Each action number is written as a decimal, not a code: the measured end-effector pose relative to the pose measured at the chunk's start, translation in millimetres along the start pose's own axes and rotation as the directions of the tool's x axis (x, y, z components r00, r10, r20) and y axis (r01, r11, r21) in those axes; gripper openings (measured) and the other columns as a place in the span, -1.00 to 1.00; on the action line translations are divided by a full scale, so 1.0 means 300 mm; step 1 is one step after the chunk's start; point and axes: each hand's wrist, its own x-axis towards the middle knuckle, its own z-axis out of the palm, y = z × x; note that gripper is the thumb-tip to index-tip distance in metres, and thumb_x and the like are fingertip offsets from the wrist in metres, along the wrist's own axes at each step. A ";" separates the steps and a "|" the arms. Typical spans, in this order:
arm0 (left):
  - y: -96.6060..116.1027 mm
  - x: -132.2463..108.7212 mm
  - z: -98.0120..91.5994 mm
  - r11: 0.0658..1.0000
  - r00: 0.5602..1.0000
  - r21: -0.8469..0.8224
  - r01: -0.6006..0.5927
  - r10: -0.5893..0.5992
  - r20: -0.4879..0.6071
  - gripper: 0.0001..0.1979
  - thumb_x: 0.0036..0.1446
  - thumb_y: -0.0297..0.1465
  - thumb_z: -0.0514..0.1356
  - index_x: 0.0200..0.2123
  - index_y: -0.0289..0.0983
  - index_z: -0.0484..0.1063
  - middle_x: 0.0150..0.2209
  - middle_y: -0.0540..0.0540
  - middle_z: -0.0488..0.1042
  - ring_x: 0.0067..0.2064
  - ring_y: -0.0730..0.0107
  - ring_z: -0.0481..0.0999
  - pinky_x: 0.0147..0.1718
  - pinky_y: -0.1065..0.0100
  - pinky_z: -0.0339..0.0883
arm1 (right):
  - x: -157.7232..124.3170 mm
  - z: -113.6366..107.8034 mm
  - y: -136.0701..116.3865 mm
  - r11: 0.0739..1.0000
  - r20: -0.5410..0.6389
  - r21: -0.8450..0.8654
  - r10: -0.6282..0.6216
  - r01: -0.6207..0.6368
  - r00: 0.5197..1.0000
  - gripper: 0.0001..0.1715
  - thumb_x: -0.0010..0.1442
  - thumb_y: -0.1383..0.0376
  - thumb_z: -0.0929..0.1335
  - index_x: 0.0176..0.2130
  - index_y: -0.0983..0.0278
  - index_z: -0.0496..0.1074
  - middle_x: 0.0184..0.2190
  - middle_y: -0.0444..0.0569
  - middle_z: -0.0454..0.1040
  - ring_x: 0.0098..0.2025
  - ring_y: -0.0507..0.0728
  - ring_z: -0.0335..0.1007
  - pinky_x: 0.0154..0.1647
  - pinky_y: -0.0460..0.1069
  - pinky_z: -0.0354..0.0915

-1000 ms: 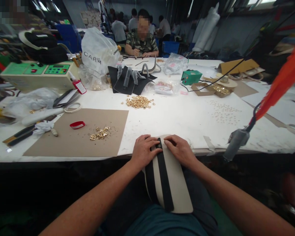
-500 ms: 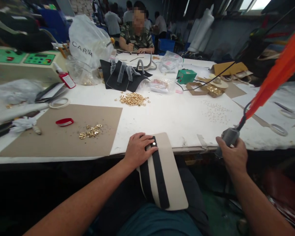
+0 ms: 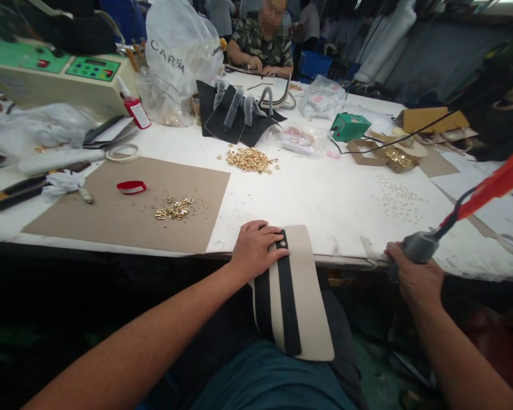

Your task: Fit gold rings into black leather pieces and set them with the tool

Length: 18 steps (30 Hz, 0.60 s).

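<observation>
My left hand (image 3: 256, 249) grips the top of a beige leather-like panel (image 3: 310, 285), fingers over its upper left part and thumb next to a small round metal stud (image 3: 283, 244). Two black strips (image 3: 289, 302) run lengthwise along the panel. It leans from the table edge down onto my lap. Off to the right, my right hand (image 3: 421, 279) is wrapped around a grey corded hand tool (image 3: 421, 246), held at the table's front edge. A dark cord and an orange strip (image 3: 496, 181) lead up from the tool. Its working end is hidden.
Brown cardboard (image 3: 111, 228) on the left carries gold metal buckles (image 3: 175, 209) and a red band (image 3: 131, 187). A pile of gold rings (image 3: 251, 160) lies mid-table, tiny parts (image 3: 399, 199) to the right. Farther back are black panels (image 3: 222, 119) and a green box (image 3: 350, 126). A person (image 3: 260, 42) sits opposite.
The view has tipped down and turned slightly left. The tool in my right hand has tilted, its cord end lower and farther right. My left hand keeps its place on the panel.
</observation>
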 end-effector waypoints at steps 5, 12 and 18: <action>0.000 0.003 0.003 1.000 1.000 0.005 -0.021 0.021 0.006 -0.65 0.19 -0.09 0.43 -0.01 -0.07 0.67 0.12 0.04 0.64 0.26 -0.03 0.41 0.26 -0.08 0.18 | -0.085 0.080 -0.318 0.912 0.135 0.405 -0.135 0.070 0.982 -0.50 0.01 0.01 0.64 -0.16 0.18 0.56 -0.33 -0.02 0.56 -0.40 0.18 0.53 -0.19 0.16 0.56; -0.003 0.001 0.004 1.000 1.000 -0.007 -0.007 0.007 -0.001 -0.65 0.18 -0.09 0.44 -0.01 -0.06 0.66 0.11 0.02 0.65 0.25 -0.04 0.42 0.25 -0.08 0.19 | -0.249 0.310 -0.584 0.697 0.580 0.613 -0.077 -0.372 0.811 -0.40 -0.10 0.14 0.70 -0.17 0.23 0.47 -0.46 -0.27 0.36 -0.56 -0.07 0.21 -0.49 -0.11 0.33; -0.005 0.000 0.008 1.000 1.000 0.006 -0.005 0.005 -0.007 -0.63 0.19 -0.05 0.42 0.01 -0.04 0.66 0.12 0.04 0.64 0.25 -0.01 0.41 0.27 -0.06 0.16 | -0.393 0.430 -0.593 0.773 0.459 0.634 -0.342 -0.033 0.820 -0.63 0.09 0.17 0.62 -0.30 0.24 0.45 -0.56 -0.26 0.37 -0.61 0.00 0.30 -0.55 -0.06 0.33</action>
